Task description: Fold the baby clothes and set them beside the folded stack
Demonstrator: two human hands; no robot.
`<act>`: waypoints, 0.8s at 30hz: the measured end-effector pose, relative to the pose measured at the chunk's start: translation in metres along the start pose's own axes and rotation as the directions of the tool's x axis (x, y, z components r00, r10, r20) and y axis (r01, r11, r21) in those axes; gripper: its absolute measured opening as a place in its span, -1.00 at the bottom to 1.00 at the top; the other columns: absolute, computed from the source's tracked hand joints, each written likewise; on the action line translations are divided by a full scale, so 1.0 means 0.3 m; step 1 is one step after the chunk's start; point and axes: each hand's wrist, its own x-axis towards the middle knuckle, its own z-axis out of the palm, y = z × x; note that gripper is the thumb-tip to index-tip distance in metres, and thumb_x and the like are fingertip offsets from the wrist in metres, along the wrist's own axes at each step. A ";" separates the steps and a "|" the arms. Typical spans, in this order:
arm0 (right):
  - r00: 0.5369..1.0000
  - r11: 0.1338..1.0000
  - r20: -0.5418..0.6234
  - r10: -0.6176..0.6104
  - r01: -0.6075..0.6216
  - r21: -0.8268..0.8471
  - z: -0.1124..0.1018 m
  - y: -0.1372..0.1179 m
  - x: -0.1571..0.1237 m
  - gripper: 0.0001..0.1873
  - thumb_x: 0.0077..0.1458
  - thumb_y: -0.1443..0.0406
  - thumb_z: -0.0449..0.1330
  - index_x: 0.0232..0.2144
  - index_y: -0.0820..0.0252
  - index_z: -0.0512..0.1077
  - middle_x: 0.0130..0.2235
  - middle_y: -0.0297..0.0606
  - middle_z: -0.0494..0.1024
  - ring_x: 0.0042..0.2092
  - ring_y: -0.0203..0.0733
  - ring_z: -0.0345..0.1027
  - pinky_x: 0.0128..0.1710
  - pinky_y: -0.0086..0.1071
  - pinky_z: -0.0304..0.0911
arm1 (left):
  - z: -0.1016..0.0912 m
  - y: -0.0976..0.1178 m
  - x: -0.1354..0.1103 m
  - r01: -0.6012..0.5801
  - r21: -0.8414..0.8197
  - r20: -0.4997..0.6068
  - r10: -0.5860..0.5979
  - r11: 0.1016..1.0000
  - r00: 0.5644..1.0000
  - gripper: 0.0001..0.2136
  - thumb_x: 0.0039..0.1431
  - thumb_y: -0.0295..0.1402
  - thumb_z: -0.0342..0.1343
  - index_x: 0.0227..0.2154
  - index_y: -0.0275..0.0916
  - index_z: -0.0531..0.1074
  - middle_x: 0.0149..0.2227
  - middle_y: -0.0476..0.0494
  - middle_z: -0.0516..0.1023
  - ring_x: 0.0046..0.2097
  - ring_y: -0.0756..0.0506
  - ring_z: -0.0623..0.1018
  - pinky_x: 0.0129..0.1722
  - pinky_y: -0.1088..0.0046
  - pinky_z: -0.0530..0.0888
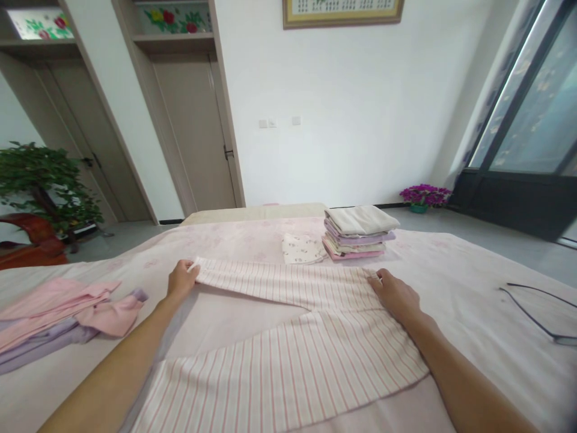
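A pair of pink-and-cream striped trousers [288, 349] lies spread across the bed, its two legs pointing left. My left hand [183, 279] pinches the hem of the farther leg. At the waist end, my right hand [396, 294] grips the upper corner of the same trousers. The nearer leg lies loose and runs out of view at the bottom. Just beyond the cloth sits a small folded white printed cloth [303, 248], beside a stack of folded clothes [360, 231] topped by a cream piece.
Unfolded pink and lilac clothes [67, 319] lie at the left. Eyeglasses [547, 328] rest at the right on the pale pink bedsheet [469, 337]. Past the bed are a purple potted flower [424, 195], a leafy plant [42, 186] and a red-brown wooden chair [33, 240].
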 end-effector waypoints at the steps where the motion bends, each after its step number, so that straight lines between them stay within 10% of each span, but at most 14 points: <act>1: 1.000 1.000 0.003 -0.007 0.007 -0.019 0.000 -0.006 -0.001 -0.48 0.23 -0.03 -0.18 -0.08 0.15 0.36 -0.10 0.02 0.56 -0.09 0.15 0.45 -0.20 -0.11 0.23 | -0.001 -0.007 -0.013 -0.027 0.115 -0.006 0.028 0.993 1.000 -0.77 0.02 -0.31 0.15 -0.26 -0.28 0.35 -0.39 -0.10 0.44 -0.22 -0.23 0.48 -0.28 0.29 0.36; 6: 1.000 0.997 -0.016 -0.014 0.013 -0.075 -0.002 -0.018 -0.001 -0.53 0.24 0.00 -0.15 -0.12 0.16 0.38 -0.09 0.01 0.55 -0.09 0.15 0.44 -0.20 -0.10 0.24 | 0.042 0.025 -0.081 -0.226 0.354 0.017 0.236 0.907 0.972 -0.66 0.07 -0.45 0.05 -0.05 -0.32 0.34 0.00 -0.31 0.38 0.12 -0.43 0.31 0.03 0.01 0.24; 10: 1.000 0.999 -0.022 0.014 -0.015 -0.036 -0.007 -0.018 -0.002 -0.52 0.25 -0.01 -0.17 -0.18 0.15 0.40 -0.13 -0.02 0.57 -0.10 0.10 0.45 -0.20 -0.13 0.24 | 0.148 0.148 -0.174 -0.514 0.304 0.252 0.453 0.802 0.855 -0.75 0.16 -0.46 -0.03 -0.14 -0.19 0.45 -0.01 -0.16 0.44 0.09 -0.21 0.39 0.13 0.26 0.26; 15: 1.000 0.999 -0.016 0.012 -0.012 -0.040 -0.011 -0.020 0.000 -0.51 0.24 -0.02 -0.16 -0.18 0.14 0.41 -0.14 -0.03 0.56 -0.10 0.11 0.44 -0.18 -0.13 0.24 | 0.299 0.292 -0.422 -0.891 -0.130 0.631 0.730 0.434 0.264 -0.73 0.27 -0.34 -0.02 -0.02 -0.15 0.43 -0.06 -0.15 0.50 0.02 -0.15 0.42 0.08 0.29 0.32; 17: 1.000 0.999 -0.017 0.006 -0.007 -0.047 -0.011 -0.014 0.005 -0.51 0.24 -0.02 -0.16 -0.18 0.14 0.41 -0.14 -0.02 0.56 -0.10 0.12 0.44 -0.19 -0.12 0.24 | 0.338 0.309 -0.505 -0.916 -0.190 0.690 0.711 0.353 0.131 -0.69 0.27 -0.25 0.02 0.05 -0.14 0.40 -0.06 -0.18 0.48 -0.02 -0.16 0.42 0.03 0.27 0.35; 24: 0.999 0.997 -0.040 0.019 -0.022 -0.075 -0.019 0.008 0.012 -0.54 0.26 0.04 -0.15 -0.15 0.16 0.43 -0.11 0.01 0.55 -0.11 0.10 0.43 -0.18 -0.12 0.22 | 0.373 0.292 -0.517 -0.811 -0.210 0.737 0.633 0.546 0.235 -0.73 0.26 -0.15 0.01 -0.16 -0.16 0.49 -0.21 -0.14 0.47 -0.15 -0.12 0.45 -0.11 0.35 0.38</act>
